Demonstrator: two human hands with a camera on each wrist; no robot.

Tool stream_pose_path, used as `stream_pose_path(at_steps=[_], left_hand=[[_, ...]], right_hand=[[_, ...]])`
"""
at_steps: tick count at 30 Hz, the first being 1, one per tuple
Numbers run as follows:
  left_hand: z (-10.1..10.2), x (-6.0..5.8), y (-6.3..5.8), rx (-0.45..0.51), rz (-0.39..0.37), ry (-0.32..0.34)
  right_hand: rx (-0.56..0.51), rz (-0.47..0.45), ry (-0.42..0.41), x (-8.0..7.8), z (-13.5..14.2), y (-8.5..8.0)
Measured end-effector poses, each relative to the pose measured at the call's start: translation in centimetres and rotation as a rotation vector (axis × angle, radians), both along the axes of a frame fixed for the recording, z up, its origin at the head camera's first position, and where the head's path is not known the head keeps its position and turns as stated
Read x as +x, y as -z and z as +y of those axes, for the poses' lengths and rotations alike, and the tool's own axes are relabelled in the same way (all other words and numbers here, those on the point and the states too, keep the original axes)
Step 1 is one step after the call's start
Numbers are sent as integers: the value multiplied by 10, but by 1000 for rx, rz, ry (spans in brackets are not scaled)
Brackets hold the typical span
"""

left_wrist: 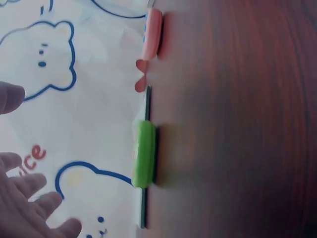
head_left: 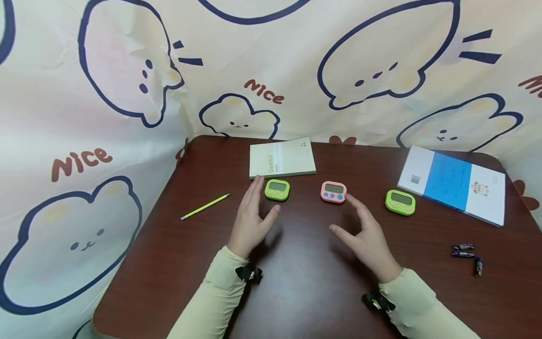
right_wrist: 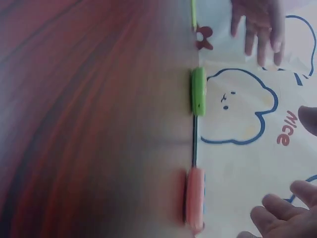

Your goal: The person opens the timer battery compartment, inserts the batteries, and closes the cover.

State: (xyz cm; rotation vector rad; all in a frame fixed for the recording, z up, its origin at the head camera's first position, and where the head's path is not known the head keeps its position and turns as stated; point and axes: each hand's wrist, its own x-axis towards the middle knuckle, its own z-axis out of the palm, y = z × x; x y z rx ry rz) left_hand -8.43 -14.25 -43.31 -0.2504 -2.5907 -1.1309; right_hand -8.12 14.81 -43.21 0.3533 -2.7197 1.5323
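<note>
On the table (head_left: 305, 287) sit three timers (head_left: 333, 192) and three batteries (head_left: 463, 254).

Fingers (left_wrist: 48, 204) — apart from green timer (left_wrist: 145, 153)

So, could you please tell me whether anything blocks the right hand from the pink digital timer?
Nothing visible stands between the right hand and the pink digital timer; green timers lie off to either side.

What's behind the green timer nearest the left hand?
A pale notebook lies just behind that green timer, with a patterned sheet hanging beyond. Anything under the notebook is covered and cannot be seen.
</note>
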Motion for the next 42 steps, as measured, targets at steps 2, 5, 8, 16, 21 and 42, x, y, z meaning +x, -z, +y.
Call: stream_pose_path(at_steps=[2,5,8,16,21,42], left_hand=[[-1,-5,3,33,-5,7],[-3,-13,9,74,-37,6],[-4,-19,14,123,-87,-7],[-2,-32,25,224,-176,-29],[-3,-38,35,253,-244,-24],[-15,-68,40,72,-424,-65]], right_hand=[[-19,-46,-19,-6,-8,0],[-41,-98,-42,-15,-22,1],[-96,-123,-73,-24,-36,3],[-218,-156,-136,-49,-67,19],[-226,-230,-173,-66,-81,29],[190,-210,-187,-111,-128,35]])
